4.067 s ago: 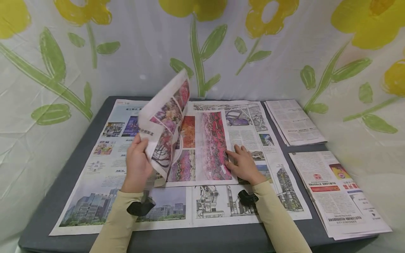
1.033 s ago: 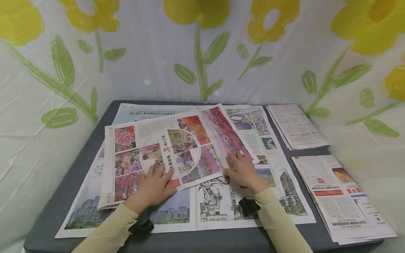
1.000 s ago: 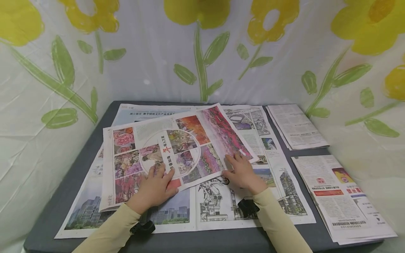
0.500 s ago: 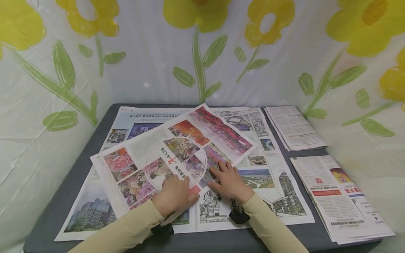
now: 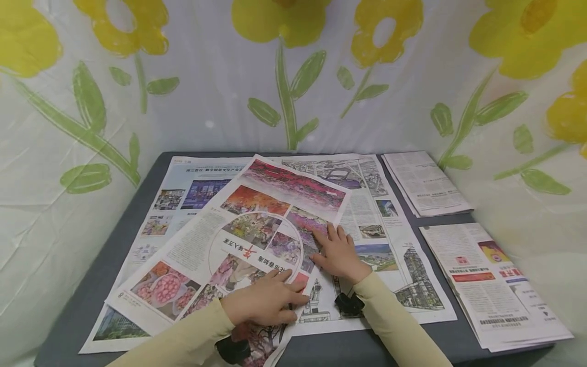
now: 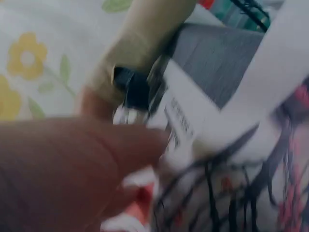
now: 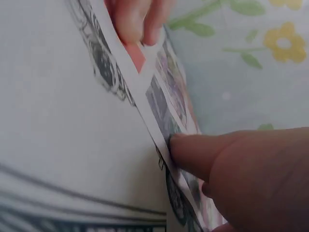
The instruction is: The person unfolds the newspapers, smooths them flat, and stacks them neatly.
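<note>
A folded newspaper sheet (image 5: 192, 244) with flower photos and a circular layout lies slanted on top of a larger spread-out newspaper (image 5: 380, 278). My left hand (image 5: 268, 300) rests on its near edge, fingertips on the printed side. Below that hand the sheet's near corner bends down over the table's front; in the left wrist view this part shows dark branches (image 6: 231, 179) close to the thumb (image 6: 130, 145). Fingers spread, my right hand (image 5: 337, 255) presses on the sheet's right edge. Its thumb (image 7: 193, 152) lies along that edge in the right wrist view.
Two folded newspaper stacks stand at the right: one farther back (image 5: 426, 183), one nearer (image 5: 495, 285). The dark grey table (image 5: 110, 255) has its front edge close to the forearms. A white sheet with painted yellow flowers (image 5: 192, 102) encloses the back and sides.
Raised and bent in the left hand at first, the flower newspaper then lay flat. It has since turned counterclockwise, its near corner coming toward the person, both hands staying on it.
</note>
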`<state>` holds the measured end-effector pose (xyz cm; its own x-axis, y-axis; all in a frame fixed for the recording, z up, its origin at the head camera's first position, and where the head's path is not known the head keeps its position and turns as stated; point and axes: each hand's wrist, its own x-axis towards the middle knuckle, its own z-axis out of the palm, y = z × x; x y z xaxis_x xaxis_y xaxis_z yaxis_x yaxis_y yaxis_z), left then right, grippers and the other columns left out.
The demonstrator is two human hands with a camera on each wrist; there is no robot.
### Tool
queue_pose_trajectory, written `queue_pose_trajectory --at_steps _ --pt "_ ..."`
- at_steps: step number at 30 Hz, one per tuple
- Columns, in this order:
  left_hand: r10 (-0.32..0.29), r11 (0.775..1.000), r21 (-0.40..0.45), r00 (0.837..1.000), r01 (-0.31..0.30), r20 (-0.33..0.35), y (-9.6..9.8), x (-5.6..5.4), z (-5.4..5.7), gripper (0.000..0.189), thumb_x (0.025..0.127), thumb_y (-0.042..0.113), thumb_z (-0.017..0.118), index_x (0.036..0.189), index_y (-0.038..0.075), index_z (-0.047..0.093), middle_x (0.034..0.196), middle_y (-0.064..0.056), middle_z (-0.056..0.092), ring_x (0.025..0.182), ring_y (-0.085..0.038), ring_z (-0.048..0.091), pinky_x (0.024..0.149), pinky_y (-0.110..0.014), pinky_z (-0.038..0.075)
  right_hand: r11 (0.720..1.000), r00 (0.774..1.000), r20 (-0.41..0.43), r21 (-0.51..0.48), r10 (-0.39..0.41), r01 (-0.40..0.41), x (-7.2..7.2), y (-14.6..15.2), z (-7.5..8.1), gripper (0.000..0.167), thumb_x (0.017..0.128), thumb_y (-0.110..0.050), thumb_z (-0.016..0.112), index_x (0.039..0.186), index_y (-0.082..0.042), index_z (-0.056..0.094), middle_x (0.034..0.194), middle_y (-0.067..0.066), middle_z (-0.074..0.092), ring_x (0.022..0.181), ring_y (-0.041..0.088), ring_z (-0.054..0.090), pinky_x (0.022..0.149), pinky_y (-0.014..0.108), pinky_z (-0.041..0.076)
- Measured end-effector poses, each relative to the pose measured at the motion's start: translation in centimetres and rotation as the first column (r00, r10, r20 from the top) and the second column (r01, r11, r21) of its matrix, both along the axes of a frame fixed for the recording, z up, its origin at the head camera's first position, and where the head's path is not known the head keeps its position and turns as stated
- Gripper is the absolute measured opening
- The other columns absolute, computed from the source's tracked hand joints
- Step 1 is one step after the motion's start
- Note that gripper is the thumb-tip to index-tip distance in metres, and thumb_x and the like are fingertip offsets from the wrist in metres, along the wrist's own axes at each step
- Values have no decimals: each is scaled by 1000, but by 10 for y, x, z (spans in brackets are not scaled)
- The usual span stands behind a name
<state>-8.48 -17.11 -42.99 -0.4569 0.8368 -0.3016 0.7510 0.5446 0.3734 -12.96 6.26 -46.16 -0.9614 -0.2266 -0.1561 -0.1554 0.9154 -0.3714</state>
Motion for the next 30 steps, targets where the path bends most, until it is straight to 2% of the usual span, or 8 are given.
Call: queue_pose_trajectory --at_steps 2,4,8,11,14,19,24,30 --pt "22 999 26 997 -24 79 -10 -7 -5 59 98 40 65 154 34 46 168 -3 31 157 -43 19 123 -63 23 1000 1000 1 -15 -9 9 0 2 -2 69 101 -43 59 160 -16 36 167 30 17 155 54 10 120 72 16" --pt "64 996 47 992 -70 106 -24 -14 -8 73 92 42 71 158 32 40 172 -6 21 158 -45 10 124 -66 18 1000 1000 -1 -24 -15 15 1 1 -3 71 101 -44 59 160 -15 35 168 30 15 155 54 9 121 71 15" --pt "131 990 51 991 -133 29 -48 -25 -14 98 78 55 83 160 30 37 172 -12 18 157 -51 6 121 -72 14 999 1000 -4 -31 -21 21 0 2 0 72 101 -44 59 161 -14 33 168 30 11 156 53 6 123 70 13" --pt "146 988 47 989 -146 -16 -53 -32 -21 109 71 68 82 161 31 33 172 -12 16 157 -51 3 120 -74 11 999 999 -27 -38 -37 36 -4 4 3 71 102 -41 59 161 -13 32 168 32 10 156 53 7 122 70 13" --pt "170 985 53 983 -166 -70 -43 -36 -28 110 72 76 75 162 33 29 173 -12 14 157 -50 3 120 -75 11 997 997 -56 -65 -50 46 -8 8 4 71 103 -38 57 162 -10 29 167 35 8 155 55 7 123 70 13" --pt "264 964 54 955 -259 -136 -13 -41 -33 106 76 78 70 162 32 29 172 -13 15 155 -55 7 118 -77 15 983 996 -85 -182 -40 24 -15 19 3 70 105 -31 54 160 0 26 162 42 11 151 60 12 120 73 17" --pt "348 937 38 928 -346 -133 23 -52 -34 104 78 79 67 163 33 27 173 -12 13 155 -55 4 118 -76 14 949 999 26 -312 -47 53 -14 34 7 69 106 -28 51 161 0 23 165 37 9 154 56 8 120 73 15" --pt "407 913 27 907 -407 -107 59 -67 -39 103 81 80 62 164 32 24 173 -14 10 155 -56 2 118 -77 10 945 994 104 -320 -35 67 -7 51 9 67 107 -28 49 161 1 23 166 36 12 154 56 4 120 74 13"
